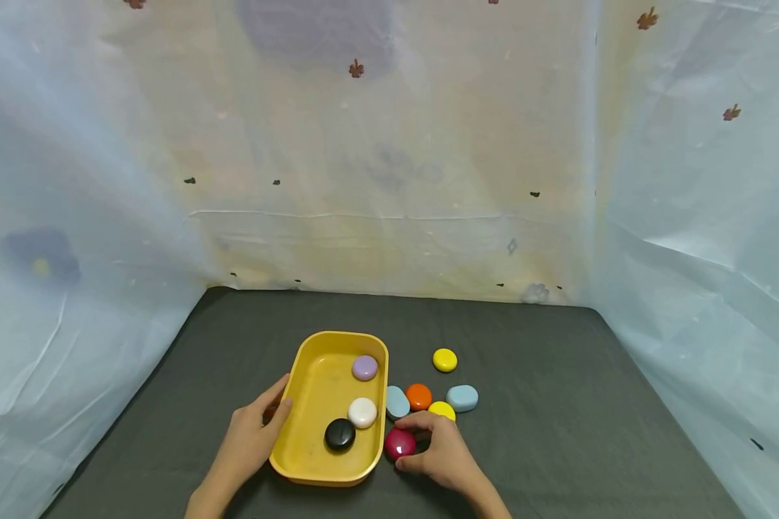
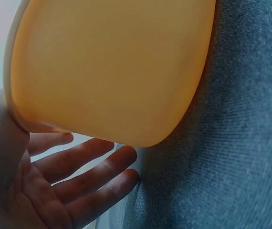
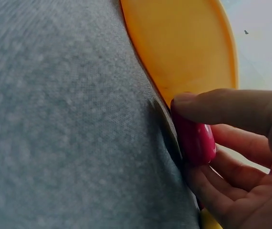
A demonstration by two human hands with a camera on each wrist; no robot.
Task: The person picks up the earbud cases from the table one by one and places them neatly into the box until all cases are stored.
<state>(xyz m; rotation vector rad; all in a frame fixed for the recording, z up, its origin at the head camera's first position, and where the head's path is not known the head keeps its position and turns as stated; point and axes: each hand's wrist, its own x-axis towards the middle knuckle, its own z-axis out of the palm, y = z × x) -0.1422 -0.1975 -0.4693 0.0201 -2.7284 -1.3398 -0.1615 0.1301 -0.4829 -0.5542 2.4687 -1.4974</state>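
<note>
Between the thumb and fingers of my right hand is a glossy magenta pebble, pinched at its edges beside the tray's right wall. The right wrist view shows the pebble on edge, at or just above the cloth. My left hand touches the left side of the yellow tray. In the left wrist view, the left fingers are spread and mostly straight by the tray wall. Inside the tray lie a lilac pebble, a white pebble and a black pebble.
Right of the tray lie a pale blue pebble, an orange pebble, another pale blue pebble and a yellow pebble. A second yellow pebble is partly behind my right hand. Dark grey cloth covers the table; pale sheeting surrounds it.
</note>
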